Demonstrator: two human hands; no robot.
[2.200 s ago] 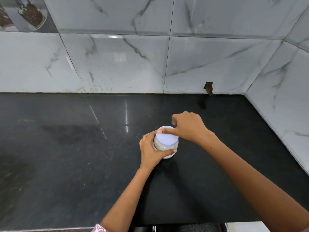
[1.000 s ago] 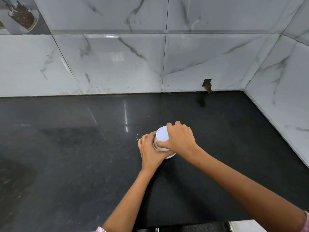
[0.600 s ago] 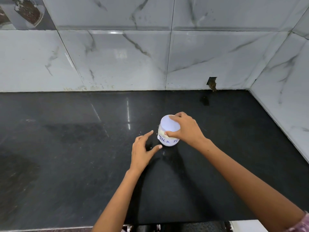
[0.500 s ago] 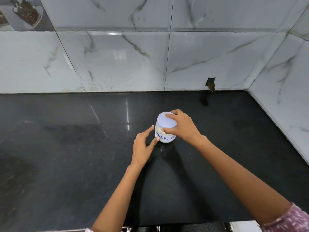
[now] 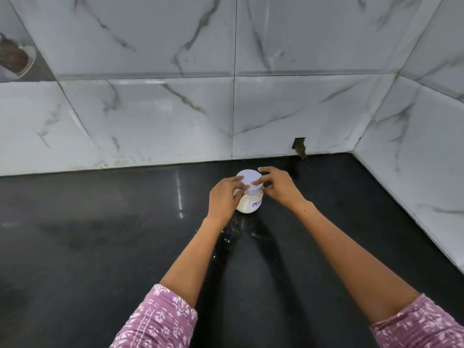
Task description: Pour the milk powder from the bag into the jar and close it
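A small clear jar full of white milk powder stands on the black counter, near the back wall. It bears a handwritten blue label. A pale lilac lid sits on top of it. My left hand wraps the jar's left side, thumb near the lid's rim. My right hand holds the lid from the right with fingertips on its edge. No bag is in view.
White marble-look tiles rise behind and to the right of the counter, forming a corner. A small dark hole breaks the back wall just above the counter. White powder specks lie on the counter in front of the jar.
The jar has moved farther back toward the wall. My left hand, off the jar half a second ago, is around it again. My right hand stays on the lid.
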